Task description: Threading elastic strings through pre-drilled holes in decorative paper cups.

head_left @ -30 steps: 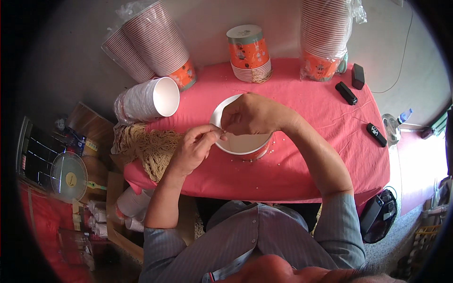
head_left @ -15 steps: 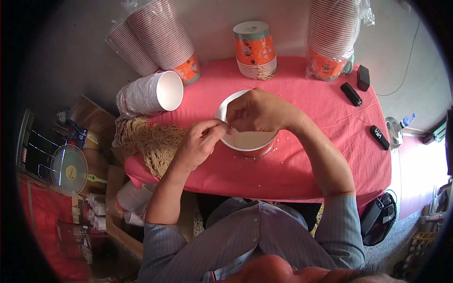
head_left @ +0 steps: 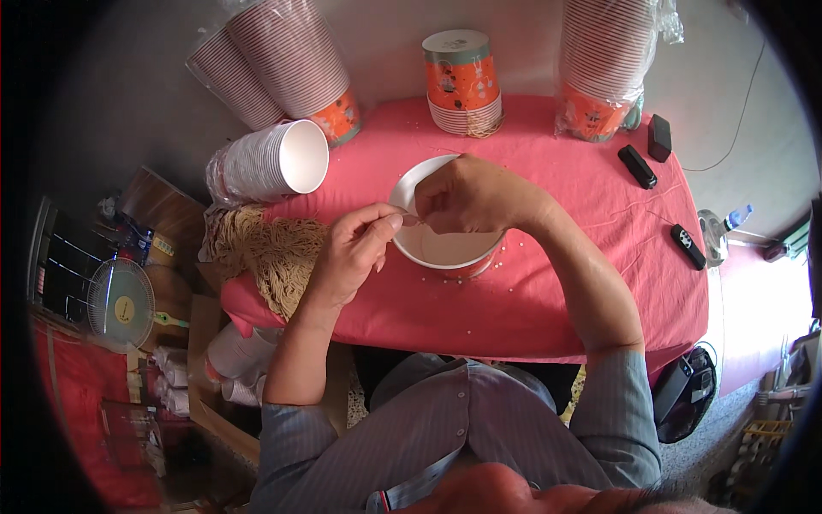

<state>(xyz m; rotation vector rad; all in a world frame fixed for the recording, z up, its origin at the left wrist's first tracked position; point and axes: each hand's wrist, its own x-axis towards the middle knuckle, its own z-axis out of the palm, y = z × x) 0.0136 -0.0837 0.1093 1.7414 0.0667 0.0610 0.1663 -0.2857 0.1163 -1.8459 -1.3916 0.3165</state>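
Note:
An orange paper bucket with a white rim (head_left: 452,260) stands upright in front of me, its inside pale. Over its left edge my left hand (head_left: 353,250) is closed in a pinch, thumb against forefinger; something thin seems to be at the fingertips, too small to name. My right hand (head_left: 475,195) hovers over the bucket's mouth with curled fingers, close to the left fingertips. What the right fingers hold, if anything, is hidden behind the back of the hand. Beside my left wrist lies a heap of tan string (head_left: 276,257).
White-lined paper buckets (head_left: 303,158) lie nested on their side at left. Wrapped stacks (head_left: 287,60) (head_left: 604,68) rise behind, with upturned buckets (head_left: 462,81) between. Small white beads (head_left: 511,289) dot the red tablecloth (head_left: 411,330). Black devices (head_left: 638,167) (head_left: 687,247) sit at right.
Both hands remain over the bucket, with the left fingertips shifted slightly up and left. The rest of the scene has shifted a little with the view.

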